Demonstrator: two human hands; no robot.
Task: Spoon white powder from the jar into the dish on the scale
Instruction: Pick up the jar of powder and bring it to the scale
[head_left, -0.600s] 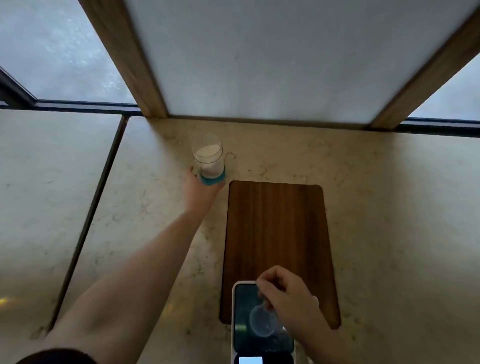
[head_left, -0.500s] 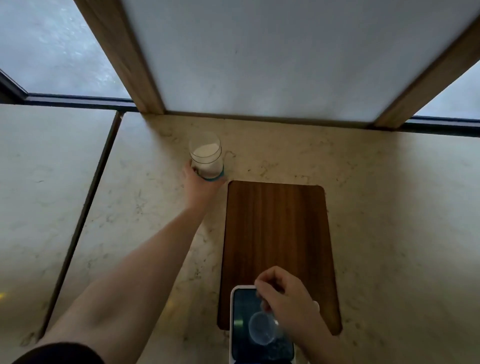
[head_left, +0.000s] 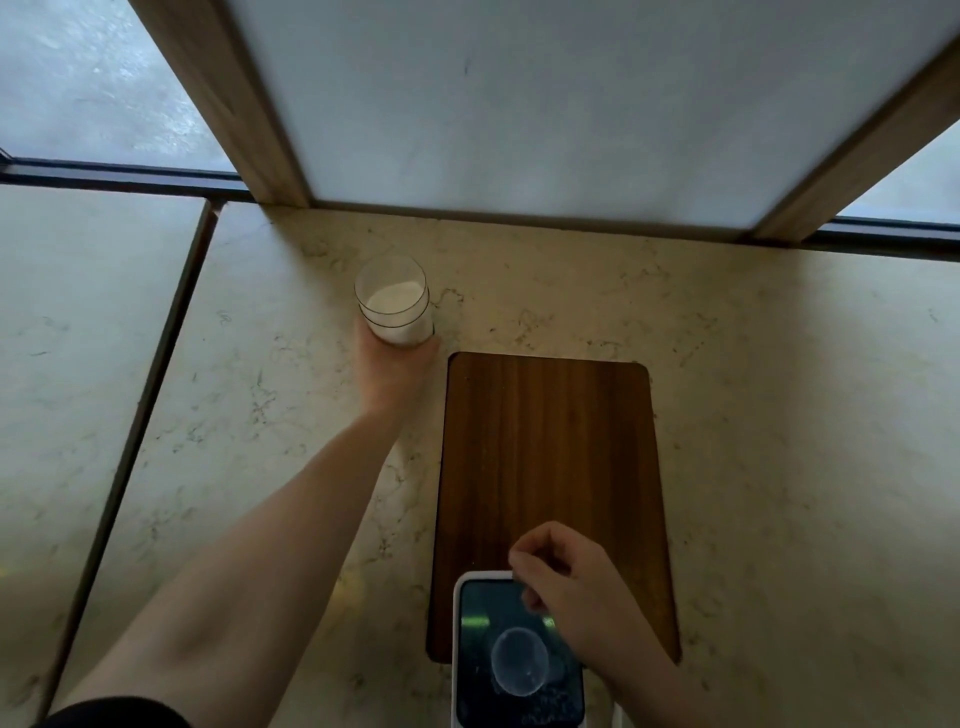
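left hand (head_left: 390, 364) wrapped round base of jar (head_left: 396, 301), upright on worktop (head_left: 779, 415) beyond board (head_left: 550, 467). glass, powder-heavy, smooth: low full-palm grip wise. right hand (head_left: 566, 587) curled over scale (head_left: 519, 654); contents unclear. dish (head_left: 519, 661) centred on scale.

Jar (head_left: 396, 306) behind-left of the board (head_left: 550, 467); dish (head_left: 519, 660) on the scale (head_left: 470, 613), at the board's near edge

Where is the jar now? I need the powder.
The jar stands on the counter beyond the wooden board's far left corner, gripped by the left hand.
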